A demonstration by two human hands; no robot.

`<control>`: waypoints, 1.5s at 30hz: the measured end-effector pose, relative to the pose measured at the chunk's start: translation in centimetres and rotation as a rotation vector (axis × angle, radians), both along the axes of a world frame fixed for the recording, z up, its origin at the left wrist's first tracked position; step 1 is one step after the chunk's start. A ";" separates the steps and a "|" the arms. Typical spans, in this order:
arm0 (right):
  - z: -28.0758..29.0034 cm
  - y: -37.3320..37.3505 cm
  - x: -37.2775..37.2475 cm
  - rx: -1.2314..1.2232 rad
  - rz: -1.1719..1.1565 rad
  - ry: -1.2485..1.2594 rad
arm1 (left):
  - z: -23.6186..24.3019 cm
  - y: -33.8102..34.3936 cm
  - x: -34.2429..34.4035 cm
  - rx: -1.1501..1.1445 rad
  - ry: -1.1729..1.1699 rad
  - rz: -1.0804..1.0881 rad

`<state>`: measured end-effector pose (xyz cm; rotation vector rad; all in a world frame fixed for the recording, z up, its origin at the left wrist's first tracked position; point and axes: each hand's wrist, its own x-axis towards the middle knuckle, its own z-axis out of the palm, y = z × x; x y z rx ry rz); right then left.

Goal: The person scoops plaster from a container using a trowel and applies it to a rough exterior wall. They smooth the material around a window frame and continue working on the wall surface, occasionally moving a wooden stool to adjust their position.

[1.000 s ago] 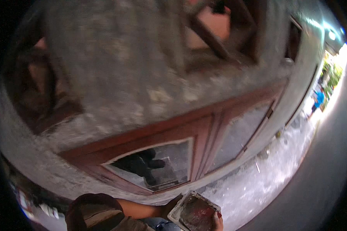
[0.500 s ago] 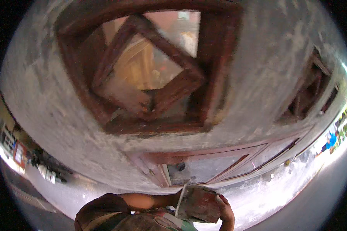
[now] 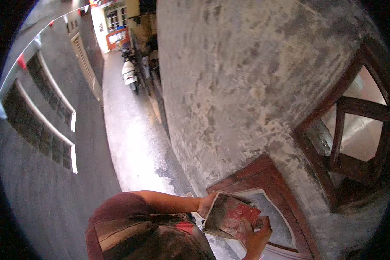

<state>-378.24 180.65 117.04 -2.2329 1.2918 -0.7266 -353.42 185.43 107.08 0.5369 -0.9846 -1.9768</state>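
A flat, squarish, worn object (image 3: 216, 216) with a dark grey face and pale edges is held in front of my torso. Its exact kind is unclear. My left hand (image 3: 207, 203) grips its left side, the fingers partly hidden behind it. A red patch or piece (image 3: 243, 213) with a rough, worn look covers the upper right of its face. Over the lower right corner my right hand (image 3: 258, 234) is closed, thumb and fingers bent together against the red area. What sits between those fingers, if anything, is too small to make out.
A rough grey plastered wall (image 3: 229, 86) rises at my right, with a brown wooden window frame (image 3: 312, 162) holding a tilted sash. A reddish-brown door frame (image 3: 286, 186) stands below. Leftward runs a narrow alley (image 3: 121, 125) with a parked white scooter (image 3: 129, 71) and a dark grey wall (image 3: 73, 203).
My view has swung left from the window to the alley. The right hand has moved from the object's right edge onto its face, where red shows more brightly. The left hand now shows at the edge.
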 end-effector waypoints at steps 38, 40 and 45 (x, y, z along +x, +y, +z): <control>14.5 4.7 22.6 0.181 1.387 0.227 | 0.7 16.6 6.7 0.098 0.859 0.920; 14.1 4.9 23.3 -0.015 1.363 0.177 | 0.7 16.7 7.5 0.106 0.792 0.953; 16.2 6.9 23.3 0.421 0.931 0.046 | 0.2 17.9 9.1 0.084 0.628 1.089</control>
